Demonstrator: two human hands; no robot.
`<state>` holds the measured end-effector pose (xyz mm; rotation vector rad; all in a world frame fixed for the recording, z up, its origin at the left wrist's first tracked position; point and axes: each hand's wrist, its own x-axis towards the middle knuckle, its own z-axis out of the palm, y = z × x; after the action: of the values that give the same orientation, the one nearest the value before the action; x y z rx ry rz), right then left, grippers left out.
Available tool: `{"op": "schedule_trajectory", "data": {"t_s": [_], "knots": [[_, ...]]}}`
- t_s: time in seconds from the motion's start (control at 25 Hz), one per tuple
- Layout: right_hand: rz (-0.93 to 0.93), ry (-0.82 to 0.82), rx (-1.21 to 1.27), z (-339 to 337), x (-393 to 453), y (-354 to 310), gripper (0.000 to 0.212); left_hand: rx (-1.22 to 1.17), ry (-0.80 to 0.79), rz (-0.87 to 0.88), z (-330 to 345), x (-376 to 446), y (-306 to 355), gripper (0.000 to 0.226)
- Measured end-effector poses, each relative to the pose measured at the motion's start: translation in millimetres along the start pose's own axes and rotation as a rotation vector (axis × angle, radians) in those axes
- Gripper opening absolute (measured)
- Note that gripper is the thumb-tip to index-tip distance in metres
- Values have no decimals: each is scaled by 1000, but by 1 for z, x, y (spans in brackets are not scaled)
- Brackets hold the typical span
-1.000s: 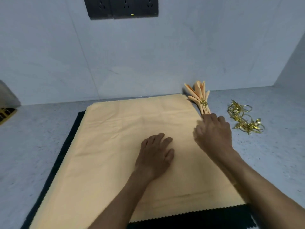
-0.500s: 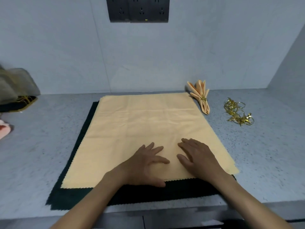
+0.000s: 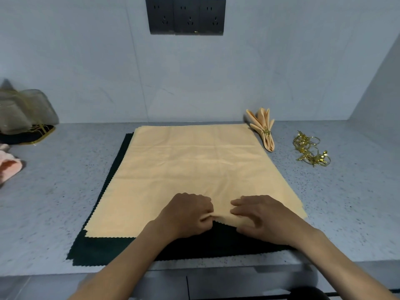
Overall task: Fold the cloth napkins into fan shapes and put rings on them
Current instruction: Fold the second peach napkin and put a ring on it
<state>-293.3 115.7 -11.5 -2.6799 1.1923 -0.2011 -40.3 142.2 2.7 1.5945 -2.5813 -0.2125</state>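
Item: peach napkin (image 3: 194, 169), spread flat on a dark green cloth (image 3: 97, 245) on the speckled counter (image 3: 54, 202), its near edge at our hands.

Hands: our left hand (image 3: 186, 215) has fingers curled, pinching the near hem; our right hand (image 3: 259, 217) pinches the same hem just beside it, thumb under, fingers over. We judge the first pleat is starting.

Risks: the pinch sits mid-hem only, so the corners may lag and the pleat run crooked. The green cloth beneath may lift with the napkin if we catch both layers.

Finished: one fanned napkin (image 3: 263, 128) with its ring, at the far right corner.

Stock: loose gold rings (image 3: 309, 151) lie well apart to the right, in no container.

Containers: a sheer bag (image 3: 23, 109) at far left; its contents we cannot tell.
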Motion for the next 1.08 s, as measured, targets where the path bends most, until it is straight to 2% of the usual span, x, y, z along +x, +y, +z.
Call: {"op": "schedule_trajectory", "data": {"t_s": [0.12,0.28,0.36,0.48,0.6,0.72,0.84,0.92,1.0,1.08], "knots": [[-45,80,-7,0,2,2,41,-52,45,2,2,1,-6,69],[-12,-12,62,-6,2,10,53,-52,22,16,4,4,-20,54],[-14,26,75,-6,2,11,50,-38,-24,18,0,5,-16,44],[-18,119,-11,-1,7,6,43,38,-75,94,-2,-1,-9,52],[21,109,-29,-4,13,7,64,-129,-21,103,3,-5,-16,45],[103,58,231,-16,10,9,72,-272,43,21,6,-3,-27,48],[133,15,226,-26,5,-9,63,-327,127,-25,3,-1,-27,38],[174,-38,-7,-24,4,-25,61,-317,223,-42,0,-1,-21,36],[201,28,-162,-17,5,-30,50,-254,247,-41,-3,-3,-21,33],[240,184,-57,-16,7,-19,34,-177,185,-56,-8,-13,-34,20]]}}
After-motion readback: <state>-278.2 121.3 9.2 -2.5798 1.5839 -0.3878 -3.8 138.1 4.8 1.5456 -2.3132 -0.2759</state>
